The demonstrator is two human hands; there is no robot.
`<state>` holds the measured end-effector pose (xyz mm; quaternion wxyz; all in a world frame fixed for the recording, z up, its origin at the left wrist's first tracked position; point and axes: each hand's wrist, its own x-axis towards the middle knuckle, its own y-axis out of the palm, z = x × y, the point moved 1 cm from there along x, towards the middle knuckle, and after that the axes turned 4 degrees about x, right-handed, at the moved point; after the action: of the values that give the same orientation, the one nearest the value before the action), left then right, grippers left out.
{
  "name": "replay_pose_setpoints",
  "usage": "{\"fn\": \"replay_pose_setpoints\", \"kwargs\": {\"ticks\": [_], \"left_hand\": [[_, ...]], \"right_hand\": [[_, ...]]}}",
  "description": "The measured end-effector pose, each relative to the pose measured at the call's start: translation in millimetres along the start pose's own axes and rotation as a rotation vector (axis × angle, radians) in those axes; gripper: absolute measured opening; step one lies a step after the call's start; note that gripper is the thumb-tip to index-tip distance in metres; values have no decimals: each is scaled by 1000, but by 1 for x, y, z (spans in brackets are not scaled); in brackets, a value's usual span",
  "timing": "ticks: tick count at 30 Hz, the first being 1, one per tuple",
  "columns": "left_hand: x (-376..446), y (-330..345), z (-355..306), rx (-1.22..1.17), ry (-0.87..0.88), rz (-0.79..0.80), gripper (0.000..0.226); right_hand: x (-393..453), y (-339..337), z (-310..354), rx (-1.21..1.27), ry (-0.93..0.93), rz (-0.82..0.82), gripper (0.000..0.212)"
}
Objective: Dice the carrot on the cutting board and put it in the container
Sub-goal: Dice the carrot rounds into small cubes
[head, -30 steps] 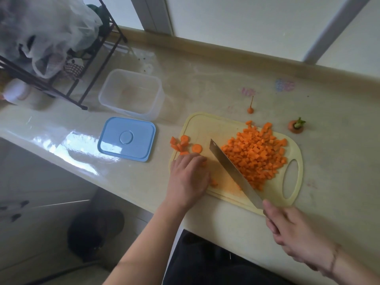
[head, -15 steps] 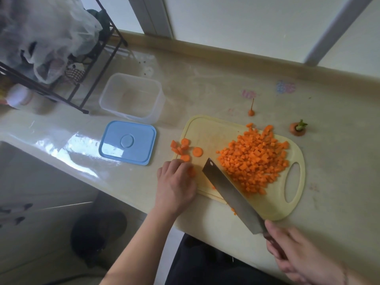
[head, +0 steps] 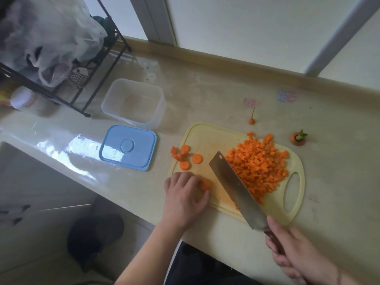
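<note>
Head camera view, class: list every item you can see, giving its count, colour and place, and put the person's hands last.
Plastic cutting board: one, pale yellow, on the counter.
Diced carrot pile: one, orange, right half of the board.
Carrot slices: a few, orange, at the board's left edge.
Carrot top and root tip: one each, on the counter beyond the board.
Clear plastic container: one, empty, left of the board.
Blue lid: one, in front of the container.
Steel cleaver: one, over the board.
Black wire rack: one, far left, holding plastic bags.
Left hand: holds a carrot piece.
Right hand: grips the cleaver's handle.
</note>
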<state>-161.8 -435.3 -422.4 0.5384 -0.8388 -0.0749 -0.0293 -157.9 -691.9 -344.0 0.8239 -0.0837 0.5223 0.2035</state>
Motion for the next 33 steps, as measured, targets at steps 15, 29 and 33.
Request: {"fn": "replay_pose_setpoints", "kwargs": {"ticks": [15, 29, 33], "left_hand": [[-5, 12, -16, -113, 205, -85, 14], [-11, 17, -9, -226, 285, -131, 16], [-11, 17, -8, -210, 301, -133, 18]], "right_hand": [[-2, 14, -2, -462, -323, -209, 54], [0, 8, -8, -606, -324, -226, 108], [13, 11, 3, -615, -366, -174, 99]]}}
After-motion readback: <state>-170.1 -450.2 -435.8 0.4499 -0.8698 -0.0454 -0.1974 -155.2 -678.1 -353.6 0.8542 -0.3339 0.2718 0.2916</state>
